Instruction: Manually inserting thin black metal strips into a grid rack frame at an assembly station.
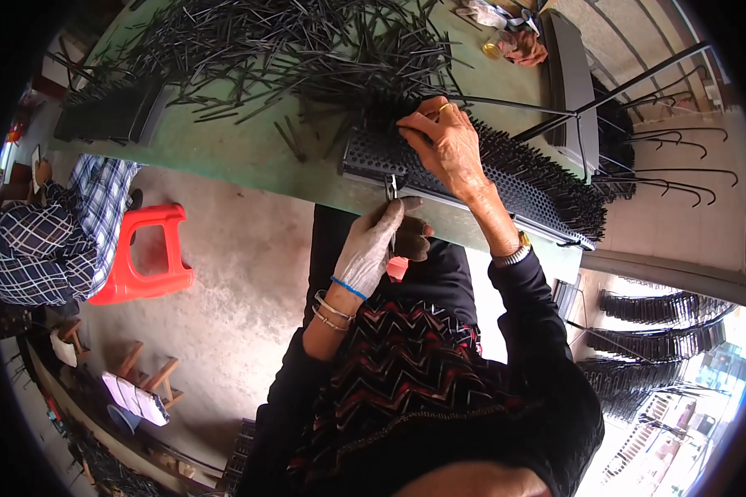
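Note:
My left hand [381, 240], in a white work glove with dark fingertips, is closed round a pair of pliers [391, 187]. Their metal jaws point up at the near edge of a long black perforated board [373, 159]. Above that board my bare right hand [449, 145] has its fingertips pinched together over the far left part; what lies between them cannot be made out. Dense rows of thin black pins [547, 170] stand along the board's far side and right part. A big loose heap of similar black pins [282, 54] covers the table beyond.
The green table [215, 157] carries a dark block [116, 112] at left and a long grey panel [565, 83] at right. Black rods and hooks [680, 178] jut out at right. On the floor, a red stool [145, 257] stands near a person in plaid [46, 244].

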The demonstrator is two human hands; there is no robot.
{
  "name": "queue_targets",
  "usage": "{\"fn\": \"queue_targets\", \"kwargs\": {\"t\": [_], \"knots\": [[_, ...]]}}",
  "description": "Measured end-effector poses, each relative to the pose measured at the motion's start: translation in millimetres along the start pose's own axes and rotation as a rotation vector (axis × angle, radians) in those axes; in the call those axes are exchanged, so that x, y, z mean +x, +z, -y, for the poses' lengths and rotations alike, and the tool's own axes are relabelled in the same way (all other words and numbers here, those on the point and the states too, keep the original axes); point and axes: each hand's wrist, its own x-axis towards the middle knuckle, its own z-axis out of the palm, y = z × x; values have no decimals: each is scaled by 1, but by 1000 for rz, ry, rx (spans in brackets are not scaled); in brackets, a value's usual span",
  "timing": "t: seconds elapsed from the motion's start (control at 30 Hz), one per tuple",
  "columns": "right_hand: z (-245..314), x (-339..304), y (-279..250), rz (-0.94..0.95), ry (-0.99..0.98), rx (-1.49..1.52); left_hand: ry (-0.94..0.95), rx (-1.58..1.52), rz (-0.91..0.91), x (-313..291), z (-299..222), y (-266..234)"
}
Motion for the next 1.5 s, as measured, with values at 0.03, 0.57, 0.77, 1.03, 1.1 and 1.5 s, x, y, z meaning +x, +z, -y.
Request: {"fn": "queue_targets", "kwargs": {"t": [0.03,0.57,0.77,1.03,1.1,1.5], "knots": [[0,-1,1,-8,6,-39,2,-5,-6,0,-1,2],[22,-27,-32,606,620,1027,-33,59,139,1,-10,2],[23,-33,-33,581,703,1083,-151,108,232,-4,-23,0],[17,-34,-42,323,647,1111,-172,21,189,7,-16,-6],[16,-26,-46,71,599,919,-179,-28,122,10,-7,-16],[5,-12,-22,-186,546,483,-87,-29,-53,6,9,-45]]}}
